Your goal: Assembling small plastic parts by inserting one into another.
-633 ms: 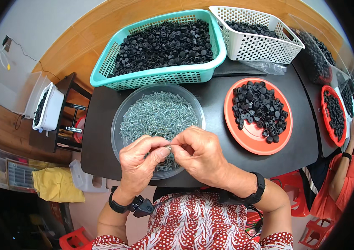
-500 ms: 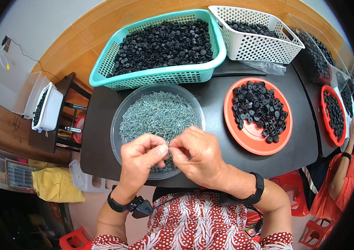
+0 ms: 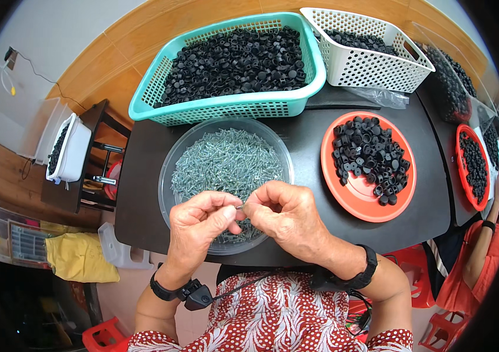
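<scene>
Over the near part of a clear round tub (image 3: pixel 164 186) full of small silvery screws (image 3: pixel 226 161), my two hands meet fingertip to fingertip. My left hand (image 3: pixel 198 222) is closed in a pinch of thumb and forefinger. Between the two hands shows the end of a small metal screw (image 3: pixel 239 206), which both seem to grip. My right hand (image 3: pixel 289 220) is also pinched shut, its fingertips partly hidden behind its thumb and knuckles. To the right, a round orange-red plate (image 3: pixel 367 212) carries a heap of small black plastic caps (image 3: pixel 373 149).
A teal basket (image 3: pixel 226 110) and a white perforated basket (image 3: pixel 373 73), both with black parts, stand along the far side of the dark table (image 3: pixel 138 205). At far right are a red tray (image 3: pixel 459 155) of black parts and another person's arm (image 3: pixel 484 246).
My fingertips have drawn slightly apart, and the screw now shows between them. My right hand sits a little further right. The whole view has shifted slightly.
</scene>
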Demonstrator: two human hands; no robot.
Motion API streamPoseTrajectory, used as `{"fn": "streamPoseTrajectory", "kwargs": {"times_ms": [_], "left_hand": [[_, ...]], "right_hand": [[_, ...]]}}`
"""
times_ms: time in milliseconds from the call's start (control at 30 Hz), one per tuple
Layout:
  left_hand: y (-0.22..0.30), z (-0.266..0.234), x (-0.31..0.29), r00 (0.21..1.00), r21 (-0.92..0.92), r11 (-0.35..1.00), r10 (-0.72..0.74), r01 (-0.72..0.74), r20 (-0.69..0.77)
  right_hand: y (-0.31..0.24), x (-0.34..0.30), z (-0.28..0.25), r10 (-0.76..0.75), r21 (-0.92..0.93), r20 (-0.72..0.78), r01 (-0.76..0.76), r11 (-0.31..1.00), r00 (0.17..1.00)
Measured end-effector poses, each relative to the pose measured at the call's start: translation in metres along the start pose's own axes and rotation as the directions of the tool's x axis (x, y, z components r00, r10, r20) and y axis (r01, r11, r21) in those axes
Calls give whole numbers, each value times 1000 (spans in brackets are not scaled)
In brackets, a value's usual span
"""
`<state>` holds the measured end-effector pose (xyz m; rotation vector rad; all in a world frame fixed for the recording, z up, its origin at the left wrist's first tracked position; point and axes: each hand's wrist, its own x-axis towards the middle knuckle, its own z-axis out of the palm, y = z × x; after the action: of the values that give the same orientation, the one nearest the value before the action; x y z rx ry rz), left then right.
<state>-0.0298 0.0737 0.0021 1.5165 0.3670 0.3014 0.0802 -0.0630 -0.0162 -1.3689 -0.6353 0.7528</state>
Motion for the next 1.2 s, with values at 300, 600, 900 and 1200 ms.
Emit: {"fn": "streamPoseTrajectory", "kwargs": {"times_ms": [300,600,900,1200], "left_hand": [[0,3,0,992,237,965,124,-111,-38],[10,-2,10,989,11,989,-148,148,28],[1,-2,0,999,29,999,17,-18,44],[8,-5,7,976,-17,978,-204,206,77]], "right_hand": [[-2,1,4,-127,-63,-51,124,990,991],[11,6,9,-713,-458,43,648,609,700],[6,0,3,-272,-188,-33,261,947,962],[10,4,8,-508,-317,-12,479,819,861]]}}
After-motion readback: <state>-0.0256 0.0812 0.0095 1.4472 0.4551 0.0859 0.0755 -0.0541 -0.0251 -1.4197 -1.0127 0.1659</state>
